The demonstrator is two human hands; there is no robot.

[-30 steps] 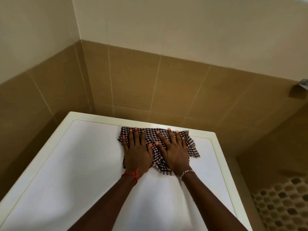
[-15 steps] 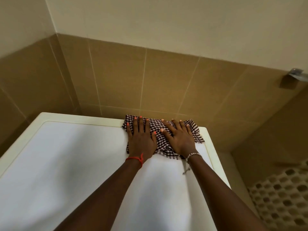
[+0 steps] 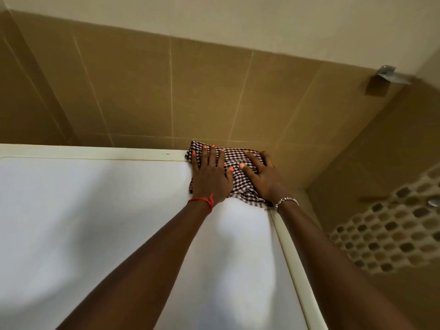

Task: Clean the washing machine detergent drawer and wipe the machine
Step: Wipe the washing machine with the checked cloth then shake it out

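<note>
Two open palms, left hand (image 3: 210, 181) and right hand (image 3: 263, 178), pressed a checked cloth (image 3: 234, 158) into the back corner of the washing machine (image 3: 95, 222), seemingly to wipe it.

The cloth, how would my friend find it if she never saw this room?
Look at the big white washing machine top against the brown tiled wall. In its far right corner, the left hand and right hand press on the cloth. It is the only thing with small dark-and-white checks.
</note>
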